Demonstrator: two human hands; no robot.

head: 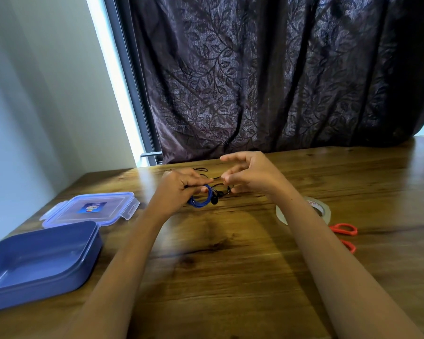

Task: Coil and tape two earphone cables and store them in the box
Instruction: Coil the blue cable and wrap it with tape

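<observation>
Box (34,270) sits open at the tabletop's left edge with its lid (91,209) just behind it, so I can drop coils straight in; the lid sticker is too blurry to read. My left hand (179,189) is clenched round the blue earphone cable (201,200), pinning the loops near the far edge so they don't spring apart. My right hand (250,174) pinches the loose black end (217,178), other fingers spread, feeding it round. Tape roll (304,211) and orange scissors (344,234) wait by my right arm, within reach. Print on the tape core isn't legible.
</observation>
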